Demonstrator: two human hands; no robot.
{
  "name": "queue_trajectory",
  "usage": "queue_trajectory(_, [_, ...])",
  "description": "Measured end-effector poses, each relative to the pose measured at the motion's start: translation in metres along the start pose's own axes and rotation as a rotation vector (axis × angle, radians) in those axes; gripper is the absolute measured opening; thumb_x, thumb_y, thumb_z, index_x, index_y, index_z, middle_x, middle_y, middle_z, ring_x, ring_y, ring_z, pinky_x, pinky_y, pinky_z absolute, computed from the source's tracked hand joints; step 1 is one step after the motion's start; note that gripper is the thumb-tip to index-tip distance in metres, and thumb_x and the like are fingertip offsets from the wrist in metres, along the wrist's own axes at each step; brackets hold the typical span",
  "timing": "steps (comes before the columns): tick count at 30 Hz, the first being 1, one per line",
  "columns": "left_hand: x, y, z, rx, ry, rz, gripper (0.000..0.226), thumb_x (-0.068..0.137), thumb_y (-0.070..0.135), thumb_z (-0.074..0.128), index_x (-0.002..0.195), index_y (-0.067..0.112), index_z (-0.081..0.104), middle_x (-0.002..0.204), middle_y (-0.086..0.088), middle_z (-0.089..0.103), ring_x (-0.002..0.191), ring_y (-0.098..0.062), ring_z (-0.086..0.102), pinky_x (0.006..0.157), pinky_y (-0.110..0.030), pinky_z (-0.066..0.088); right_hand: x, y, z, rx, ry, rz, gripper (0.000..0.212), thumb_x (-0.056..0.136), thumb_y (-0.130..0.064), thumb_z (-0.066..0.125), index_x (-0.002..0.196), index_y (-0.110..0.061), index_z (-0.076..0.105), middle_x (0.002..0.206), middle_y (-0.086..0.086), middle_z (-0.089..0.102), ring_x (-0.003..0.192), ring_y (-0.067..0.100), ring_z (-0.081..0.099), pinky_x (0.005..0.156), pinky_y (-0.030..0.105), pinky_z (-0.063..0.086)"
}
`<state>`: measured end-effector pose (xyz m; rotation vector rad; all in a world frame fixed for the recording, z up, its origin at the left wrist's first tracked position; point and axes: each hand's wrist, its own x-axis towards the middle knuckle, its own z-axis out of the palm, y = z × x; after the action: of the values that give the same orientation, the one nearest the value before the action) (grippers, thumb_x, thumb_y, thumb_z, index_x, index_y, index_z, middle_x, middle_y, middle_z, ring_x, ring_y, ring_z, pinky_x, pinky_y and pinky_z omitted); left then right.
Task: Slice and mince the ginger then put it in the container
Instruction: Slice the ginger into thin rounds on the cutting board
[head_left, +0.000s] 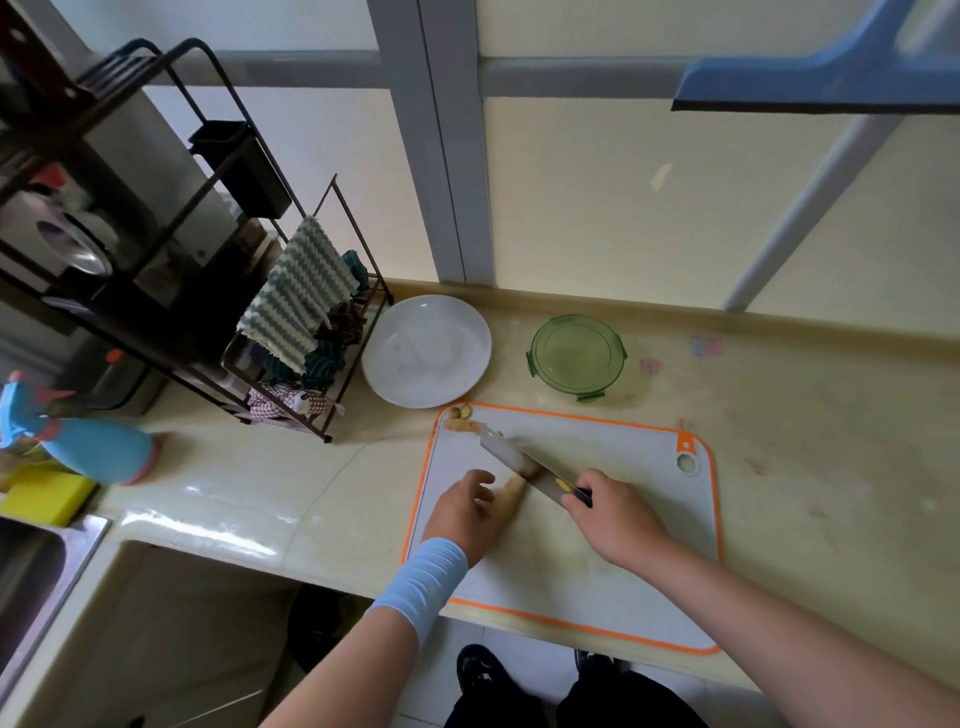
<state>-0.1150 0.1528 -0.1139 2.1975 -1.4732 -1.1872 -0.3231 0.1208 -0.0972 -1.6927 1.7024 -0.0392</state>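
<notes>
Head camera: left hand (465, 512) is clamping the pale knobbly ginger root (515, 488) steady on the orange-rimmed white cutting board (634, 525) at the table's (810, 467) front edge; right hand (610, 512) is gripping the steel-bladed knife (511, 457), slicing; round green plastic container (576, 356) is waiting behind.

The counter (805, 467) carries a cutting board (623, 452), white plate (426, 351), green container (576, 356), wire rack (156, 353) and spray bottle (98, 449).

Cutting board (623, 571) lies on counter (805, 467), at its near edge. Ginger (514, 488) is on the board, with knife (511, 457) across it. Trimmings (465, 423) sit at the board's far left corner. Behind the board stand plate (426, 351) on the left and container (576, 358) on the right. Cloth rack (382, 280) stands left of the plate.
</notes>
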Motion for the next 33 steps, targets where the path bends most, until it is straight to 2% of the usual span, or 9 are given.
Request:
queue_trajectory(4, [-0.002, -0.005, 0.000, 0.119, 0.009, 0.041, 0.031, 0.081, 0.041, 0.068, 0.111, 0.033, 0.063, 0.105, 0.010, 0.059, 0.095, -0.011, 0.061, 0.087, -0.021, 0.046, -0.003, 0.007, 0.003, 0.016, 0.012, -0.006, 0.019, 0.092, -0.043, 0.052, 0.083, -0.026, 0.049, 0.073, -0.007, 0.056, 0.077, 0.024, 0.057, 0.062, 0.033, 0.042])
queue_trajectory(8, [-0.004, -0.009, 0.002, 0.011, 0.044, -0.009, 0.032, 0.081, 0.031, 0.069, 0.113, 0.032, 0.066, 0.103, 0.012, 0.061, 0.093, -0.007, 0.060, 0.087, -0.017, 0.044, -0.003, 0.012, 0.005, 0.024, 0.027, -0.003, 0.020, 0.092, -0.043, 0.051, 0.084, -0.025, 0.050, 0.072, -0.005, 0.057, 0.074, 0.024, 0.058, 0.062, 0.036, 0.046])
queue_trajectory(15, [-0.006, -0.012, 0.001, 0.051, 0.014, 0.021, 0.043, 0.085, 0.029, 0.063, 0.127, 0.033, 0.056, 0.114, 0.013, 0.061, 0.102, -0.009, 0.058, 0.095, -0.019, 0.042, 0.000, 0.014, 0.002, 0.021, 0.025, -0.007, 0.020, 0.093, -0.043, 0.052, 0.084, -0.025, 0.049, 0.071, -0.004, 0.057, 0.072, 0.024, 0.057, 0.059, 0.034, 0.043])
queue_trajectory(19, [-0.008, -0.014, -0.003, 0.119, -0.048, 0.048, 0.043, 0.088, 0.025, 0.056, 0.128, 0.039, 0.048, 0.092, 0.020, 0.063, 0.087, -0.007, 0.059, 0.083, -0.020, 0.046, 0.001, 0.012, 0.002, 0.023, 0.018, -0.019, 0.018, 0.093, -0.042, 0.052, 0.086, -0.026, 0.049, 0.073, -0.005, 0.057, 0.075, 0.024, 0.057, 0.061, 0.034, 0.044])
queue_trajectory(21, [-0.008, -0.013, -0.007, 0.231, -0.045, 0.137, 0.045, 0.088, 0.019, 0.055, 0.128, 0.037, 0.046, 0.097, 0.019, 0.061, 0.093, -0.010, 0.059, 0.084, -0.026, 0.049, 0.002, 0.011, 0.001, 0.012, 0.027, -0.020, 0.017, 0.093, -0.042, 0.051, 0.087, -0.026, 0.050, 0.075, -0.006, 0.057, 0.077, 0.025, 0.057, 0.063, 0.034, 0.045])
queue_trajectory(24, [0.005, -0.014, -0.009, 0.443, 0.056, 0.567, 0.060, 0.074, -0.004, 0.066, 0.124, 0.028, 0.057, 0.117, 0.002, 0.057, 0.107, -0.023, 0.056, 0.084, -0.032, 0.051, 0.003, 0.010, -0.001, -0.002, 0.047, -0.012, 0.016, 0.093, -0.042, 0.051, 0.089, -0.026, 0.051, 0.077, -0.005, 0.058, 0.079, 0.027, 0.058, 0.064, 0.034, 0.047])
queue_trajectory(27, [0.019, -0.015, -0.005, 0.612, -0.042, 0.895, 0.060, 0.065, -0.008, 0.076, 0.113, 0.028, 0.069, 0.131, -0.002, 0.060, 0.120, -0.026, 0.056, 0.093, -0.035, 0.051, 0.004, 0.011, -0.002, 0.011, 0.054, -0.004, 0.016, 0.093, -0.042, 0.052, 0.090, -0.026, 0.050, 0.077, -0.005, 0.058, 0.078, 0.027, 0.058, 0.065, 0.035, 0.048])
queue_trajectory(30, [0.027, -0.007, -0.005, 0.635, -0.044, 0.954, 0.034, 0.066, 0.013, 0.086, 0.094, 0.028, 0.074, 0.110, -0.002, 0.068, 0.100, -0.026, 0.064, 0.085, -0.033, 0.054, 0.002, 0.012, -0.003, 0.011, 0.057, -0.009, 0.016, 0.093, -0.042, 0.051, 0.091, -0.026, 0.051, 0.077, -0.005, 0.058, 0.078, 0.027, 0.058, 0.064, 0.034, 0.047])
queue_trajectory(33, [0.026, -0.003, -0.005, 0.636, 0.016, 0.912, 0.022, 0.069, 0.029, 0.084, 0.087, 0.022, 0.074, 0.088, -0.001, 0.063, 0.080, -0.024, 0.056, 0.076, -0.030, 0.050, 0.001, 0.013, -0.002, 0.015, 0.051, -0.027, 0.016, 0.094, -0.042, 0.051, 0.091, -0.026, 0.051, 0.074, -0.006, 0.057, 0.076, 0.027, 0.058, 0.063, 0.036, 0.047])
